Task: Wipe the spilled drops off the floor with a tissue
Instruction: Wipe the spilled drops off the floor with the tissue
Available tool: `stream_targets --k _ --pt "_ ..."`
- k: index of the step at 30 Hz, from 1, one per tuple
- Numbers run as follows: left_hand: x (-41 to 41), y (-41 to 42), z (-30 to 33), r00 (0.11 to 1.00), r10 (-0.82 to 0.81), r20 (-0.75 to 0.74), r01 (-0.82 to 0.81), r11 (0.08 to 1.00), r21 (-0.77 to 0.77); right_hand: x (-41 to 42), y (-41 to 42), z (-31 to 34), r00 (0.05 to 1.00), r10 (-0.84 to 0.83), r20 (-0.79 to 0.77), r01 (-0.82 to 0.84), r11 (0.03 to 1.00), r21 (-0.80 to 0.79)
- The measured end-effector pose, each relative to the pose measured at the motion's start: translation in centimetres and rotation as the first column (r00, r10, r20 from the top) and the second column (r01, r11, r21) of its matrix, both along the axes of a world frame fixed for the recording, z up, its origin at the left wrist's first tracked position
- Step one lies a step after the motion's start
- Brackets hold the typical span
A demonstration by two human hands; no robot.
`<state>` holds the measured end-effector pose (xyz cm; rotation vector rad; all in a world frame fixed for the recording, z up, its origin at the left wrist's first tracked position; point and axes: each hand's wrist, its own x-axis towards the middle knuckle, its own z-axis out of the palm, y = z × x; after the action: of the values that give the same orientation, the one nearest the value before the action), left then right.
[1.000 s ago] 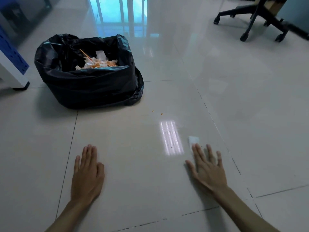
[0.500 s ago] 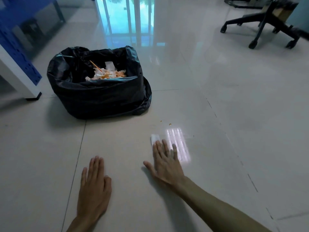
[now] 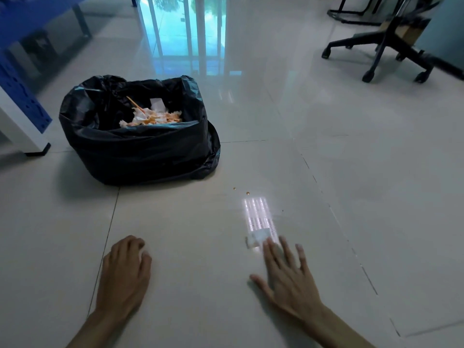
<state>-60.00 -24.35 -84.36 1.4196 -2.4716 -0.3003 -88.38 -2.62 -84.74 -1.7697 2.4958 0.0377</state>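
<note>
White tissue (image 3: 258,237) flat on the floor (image 3: 364,177), pinned under the straight, spread fingers of the right hand (image 3: 288,280).
Its far edge shows past the fingertips, at the near end of a bright reflection. Two orange drops (image 3: 247,193) lie beyond it across bare tile, near the black trash bag (image 3: 140,151). The left hand (image 3: 125,270) rests on the floor well apart, fingers curled together, holding nothing. A tile joint runs just outside each hand. An office chair (image 3: 384,46) stands far right.

The right hand (image 3: 286,280) is sliding the tissue (image 3: 257,237) back rightward over the floor (image 3: 190,242). The left hand (image 3: 125,270) is curling its fingers.
</note>
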Motion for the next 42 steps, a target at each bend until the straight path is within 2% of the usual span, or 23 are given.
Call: stream_targets --k 4,8,12,16,21,25,28,31,33,36,38,42 --pt "0.1 -2.3 -0.2 0.998 -0.031 -0.057 0.037 0.994 0.104 -4.7 -1.4 0.7 0.975 -0.222 -0.006 0.221 0.968 0.121" --pt "-0.7 -3.5 -1.2 0.999 -0.049 -0.014 0.050 0.982 0.181 -6.5 -5.7 1.1 0.938 -0.337 0.082 0.330 0.940 0.080" --pt "-1.1 -3.9 -2.4 0.994 -0.067 0.091 0.057 0.993 0.106 -6.4 -10.8 0.8 0.920 -0.348 0.180 0.342 0.937 0.068" --pt "-1.1 -4.1 -2.7 0.994 -0.063 0.085 0.055 0.994 0.091 -4.0 -17.0 0.6 0.916 -0.259 0.306 0.273 0.962 -0.004" --pt "-1.1 -4.6 -2.6 0.997 -0.056 0.058 0.049 0.991 0.129 2.9 -22.2 0.4 0.951 -0.015 0.308 0.035 0.998 -0.058" --pt "-0.8 -4.7 -2.7 0.997 -0.057 0.046 0.049 0.986 0.158 8.4 -18.7 -0.2 0.935 0.250 0.252 -0.225 0.966 -0.125" --pt "-0.8 -4.9 -2.8 0.996 -0.073 0.052 0.065 0.988 0.139 8.8 -13.5 -0.7 0.934 0.314 0.168 -0.286 0.943 -0.173" --pt "-0.8 -4.6 -2.8 0.995 -0.082 0.048 0.076 0.990 0.117 5.6 -8.7 -0.5 0.967 0.224 0.120 -0.209 0.970 -0.127" --pt "-0.8 -4.4 -2.8 0.995 -0.083 0.049 0.077 0.991 0.108 1.6 -6.9 -0.4 0.998 0.049 0.044 -0.047 0.997 -0.056" --pt "-0.8 -4.2 -2.6 0.996 -0.079 0.034 0.075 0.991 0.112 -3.9 -6.9 0.9 0.978 -0.206 0.003 0.206 0.977 0.057" --pt "-0.9 -4.0 -2.6 0.997 -0.073 0.021 0.070 0.991 0.117 -5.9 -8.5 0.9 0.968 -0.250 0.008 0.249 0.965 0.084" --pt "-0.8 -4.2 -2.3 0.998 -0.063 -0.001 0.063 0.991 0.120 -2.1 -14.4 0.8 0.973 -0.210 0.091 0.214 0.976 -0.030"
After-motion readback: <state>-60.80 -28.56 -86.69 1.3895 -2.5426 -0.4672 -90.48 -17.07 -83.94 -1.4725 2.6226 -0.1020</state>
